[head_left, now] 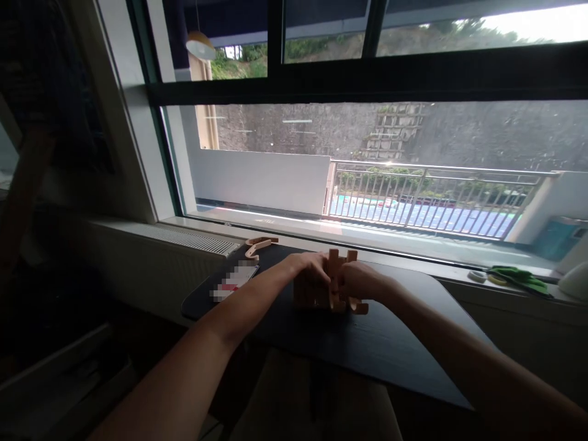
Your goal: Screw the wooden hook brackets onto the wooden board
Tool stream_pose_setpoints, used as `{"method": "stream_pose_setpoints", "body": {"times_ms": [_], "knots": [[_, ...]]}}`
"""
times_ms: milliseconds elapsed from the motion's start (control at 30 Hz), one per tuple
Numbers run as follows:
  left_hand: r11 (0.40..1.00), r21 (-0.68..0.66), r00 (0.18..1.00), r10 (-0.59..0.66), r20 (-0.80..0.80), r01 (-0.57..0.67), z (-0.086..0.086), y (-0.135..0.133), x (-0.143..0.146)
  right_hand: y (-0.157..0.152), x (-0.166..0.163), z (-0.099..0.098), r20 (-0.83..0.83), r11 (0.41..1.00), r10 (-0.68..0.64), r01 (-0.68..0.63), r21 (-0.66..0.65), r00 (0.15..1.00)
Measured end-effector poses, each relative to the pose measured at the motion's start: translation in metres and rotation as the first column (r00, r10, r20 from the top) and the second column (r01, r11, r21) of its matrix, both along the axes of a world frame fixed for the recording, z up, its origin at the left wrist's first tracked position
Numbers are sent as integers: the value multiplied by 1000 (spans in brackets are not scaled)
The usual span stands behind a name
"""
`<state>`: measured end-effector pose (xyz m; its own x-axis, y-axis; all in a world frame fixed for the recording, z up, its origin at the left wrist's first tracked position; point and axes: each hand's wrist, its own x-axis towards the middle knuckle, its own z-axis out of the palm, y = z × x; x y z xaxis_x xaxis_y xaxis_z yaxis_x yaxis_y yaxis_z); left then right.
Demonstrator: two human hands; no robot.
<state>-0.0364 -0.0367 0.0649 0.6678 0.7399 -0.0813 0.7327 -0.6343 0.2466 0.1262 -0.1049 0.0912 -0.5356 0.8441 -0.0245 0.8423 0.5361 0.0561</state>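
Observation:
A light wooden interlocking puzzle (337, 257) stands on a dark mat (381, 343) in front of a window. My left hand (310, 267) is closed over its left side. My right hand (361, 280) grips its right side, fingers curled around the notched bars. Wooden bar ends stick up between my hands and out at the lower right (359, 307). The puzzle's middle is hidden behind my fingers.
Two loose wooden pieces (260, 244) lie at the mat's far left corner. A flat blurred card or phone (234, 282) sits left of my left forearm. Green-handled scissors (514, 277) and a pale rounded object (574, 283) rest on the sill at right. A radiator grille (193, 240) runs along the left.

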Motion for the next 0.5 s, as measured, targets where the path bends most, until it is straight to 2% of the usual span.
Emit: {"method": "stream_pose_setpoints", "body": {"times_ms": [133, 233, 400, 467, 500], "knots": [[993, -26, 993, 115, 1, -115, -14, 22, -7, 16, -17, 18, 126, 992, 96, -84, -99, 987], [988, -29, 988, 155, 30, -154, -25, 24, -14, 28, -22, 26, 182, 973, 186, -155, -171, 966], [947, 99, 939, 281, 200, -304, -37, -6, -24, 55, -30, 34, 187, 924, 296, -231, -306, 937], [905, 123, 851, 327, 410, -407, -47, -22, -22, 67, -35, 35, 174, 901, 316, -237, -364, 933], [914, 107, 830, 301, 470, -392, -52, -29, -20, 72, -37, 34, 166, 888, 325, -240, -392, 931]]}}
